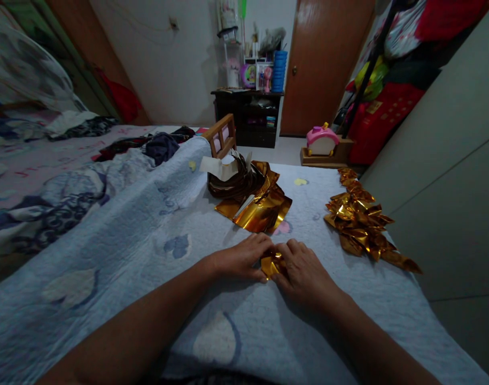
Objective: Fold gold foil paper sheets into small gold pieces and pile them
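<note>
Firstly, bed R edge: blue cover [140, 262] runs to the rim beside pale cabinet [452, 214]; folded gold pcs [358, 219] lie along that rim, the nearest one rolled, its tip at the edge.
Bed far edge: wooden rail [229, 143] nr far L corner; pink toy [322, 140] beyond, to the R.
Bed L side: cover wrinkled, rising in folds twd dark clothes [164, 147].
Room to move: flat cover btw hands and folded pcs on R, wider stretch on L; ahead, loose gold sheets [264, 208] lie just past the fingers w/ paper stack [232, 179] behind, so fwd room is short.
Arms: both bare to the hands, reaching in fm lower corners, meeting approx. centre; forearms low over cover.
Hand pose: backs up, side by side, fingertips turned inward, nearly touching.
L hand [247, 258]: fingers bent, part closed; thumb & fingers grip L side of gold paper [273, 264].
R hand [302, 270]: fingers curled over R side of same pc, thumb along its near side; pinch closed on it.
Gold paper: btw the hands, creased, partly hidden; whether resting on cover or just above, can't tell.
</note>
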Tool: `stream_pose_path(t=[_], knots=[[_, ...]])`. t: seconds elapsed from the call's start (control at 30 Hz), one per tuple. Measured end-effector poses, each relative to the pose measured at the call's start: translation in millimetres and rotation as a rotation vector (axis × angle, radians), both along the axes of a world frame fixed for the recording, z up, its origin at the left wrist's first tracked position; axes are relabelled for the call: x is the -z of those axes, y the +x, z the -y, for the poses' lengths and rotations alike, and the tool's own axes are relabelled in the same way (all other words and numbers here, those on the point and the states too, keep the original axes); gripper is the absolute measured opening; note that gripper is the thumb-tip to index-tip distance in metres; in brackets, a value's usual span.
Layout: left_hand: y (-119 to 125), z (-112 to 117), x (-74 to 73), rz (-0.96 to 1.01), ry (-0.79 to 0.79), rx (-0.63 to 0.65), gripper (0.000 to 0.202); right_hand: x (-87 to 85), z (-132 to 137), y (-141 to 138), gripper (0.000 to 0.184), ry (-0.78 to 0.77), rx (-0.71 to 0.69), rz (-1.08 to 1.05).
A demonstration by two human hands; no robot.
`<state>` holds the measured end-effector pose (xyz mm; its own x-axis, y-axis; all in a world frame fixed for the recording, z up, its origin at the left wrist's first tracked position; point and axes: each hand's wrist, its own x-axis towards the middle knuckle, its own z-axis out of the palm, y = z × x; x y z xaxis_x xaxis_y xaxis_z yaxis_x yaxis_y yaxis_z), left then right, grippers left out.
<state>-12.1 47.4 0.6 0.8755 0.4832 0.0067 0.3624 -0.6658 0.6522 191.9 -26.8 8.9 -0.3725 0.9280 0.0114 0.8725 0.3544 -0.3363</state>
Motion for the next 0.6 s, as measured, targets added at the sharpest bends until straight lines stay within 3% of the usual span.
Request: stream_pose_path(t=[0.1,0.23,0.3,0.6], knots=[[0,0,-1.3,-0.006,-0.005,-0.002,0.051,-3.8,-2,9,0.04,-0.048,0.025,0.029],[0,-1,0.2,-0.007,-0.015,0.009,0.053,-2.7,-6,23,0.079,-0.085,0.033,0.068],[-1,-1,1.4,-0.011,-0.019,0.007,0.054,-1.0,-9,30,0.089,-0.114,0.032,0.08],[-2,-1,-0.4,-0.027,-0.028,0.008,0.05,-4.8,-19,51,0.095,-0.234,0.045,0.071]])
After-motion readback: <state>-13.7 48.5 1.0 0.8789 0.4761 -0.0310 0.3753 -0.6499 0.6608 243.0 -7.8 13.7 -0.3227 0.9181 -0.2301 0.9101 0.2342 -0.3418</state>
